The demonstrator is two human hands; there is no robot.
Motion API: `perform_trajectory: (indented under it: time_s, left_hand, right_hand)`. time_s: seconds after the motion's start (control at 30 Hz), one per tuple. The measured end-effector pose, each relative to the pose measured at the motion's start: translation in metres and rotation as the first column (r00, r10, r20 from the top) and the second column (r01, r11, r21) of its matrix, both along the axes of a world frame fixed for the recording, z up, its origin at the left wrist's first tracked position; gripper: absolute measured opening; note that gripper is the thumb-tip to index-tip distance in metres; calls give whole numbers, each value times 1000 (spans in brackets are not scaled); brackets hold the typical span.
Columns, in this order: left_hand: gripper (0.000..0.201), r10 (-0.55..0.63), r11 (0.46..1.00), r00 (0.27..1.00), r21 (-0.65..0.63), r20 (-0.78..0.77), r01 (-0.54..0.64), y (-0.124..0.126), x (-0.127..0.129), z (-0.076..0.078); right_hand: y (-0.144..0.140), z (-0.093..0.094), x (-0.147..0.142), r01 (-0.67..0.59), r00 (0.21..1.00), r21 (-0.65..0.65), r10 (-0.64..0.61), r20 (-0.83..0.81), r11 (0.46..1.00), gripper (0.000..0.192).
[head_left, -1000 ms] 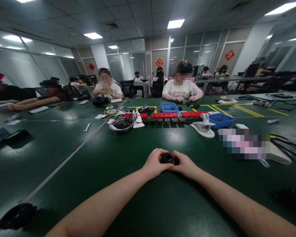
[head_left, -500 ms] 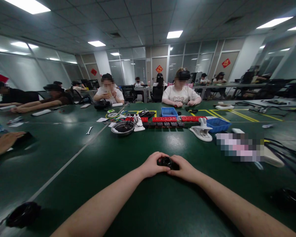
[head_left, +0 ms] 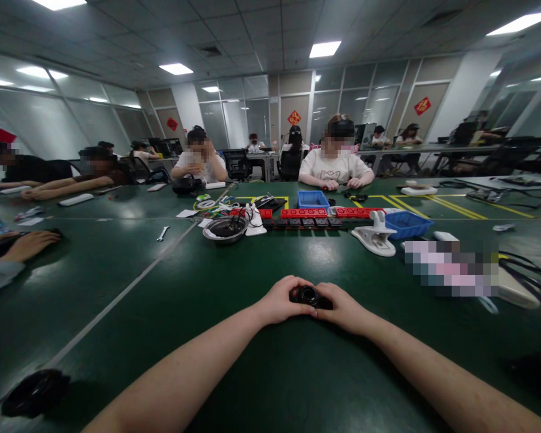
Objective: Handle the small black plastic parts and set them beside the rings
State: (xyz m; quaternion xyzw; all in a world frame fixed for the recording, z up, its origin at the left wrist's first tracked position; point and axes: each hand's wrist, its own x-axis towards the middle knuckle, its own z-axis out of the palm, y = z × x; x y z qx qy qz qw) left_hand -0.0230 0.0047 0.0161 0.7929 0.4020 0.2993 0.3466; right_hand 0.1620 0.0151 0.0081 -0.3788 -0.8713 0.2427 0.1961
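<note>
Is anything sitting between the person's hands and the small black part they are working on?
Nothing visible. The left hand and the right hand both already clasp the small black part between them, low over the green table.

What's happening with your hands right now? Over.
Left hand and right hand both gripping small black round part. Held just above green table. Nothing blocking.
</note>
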Motion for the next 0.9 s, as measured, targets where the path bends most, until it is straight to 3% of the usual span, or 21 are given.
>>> perform_trajectory:
  time_s: [0.3, 0.47, 0.6, 0.73, 0.8, 0.9]
  left_hand:
    - [47, 19, 1000, 1000, 17, 1, -19, 1, 1, -3]
    - [45, 101, 995, 995, 12, -18, -101, -3, 5, -2]
    - [41, 240, 971, 971, 12, 0, -240, -8, 14, -4]
    - [37, 330, 942, 943, 61, 32, -331, -8, 19, -7]
    - [37, 298, 952, 954, 68, 31, -300, -6, 17, -7]
    - [37, 198, 978, 980, 65, 10, -198, -4, 10, -5]
  right_hand:
    - [-1, 1, -1, -7, 1000, 11, 7, 14, 1000, 27]
    - [0, -1, -1, 35, 999, 11, -35, 9, 999, 27]
    - [-2, -7, -10, 217, 973, 33, -219, 73, 976, 24]
    - [-8, -11, -22, 424, 889, 164, -444, 115, 891, 21]
    - [-11, -10, -23, 401, 903, 168, -420, 93, 900, 26]
    - [-12, -6, -16, 250, 966, 130, -256, 25, 959, 42]
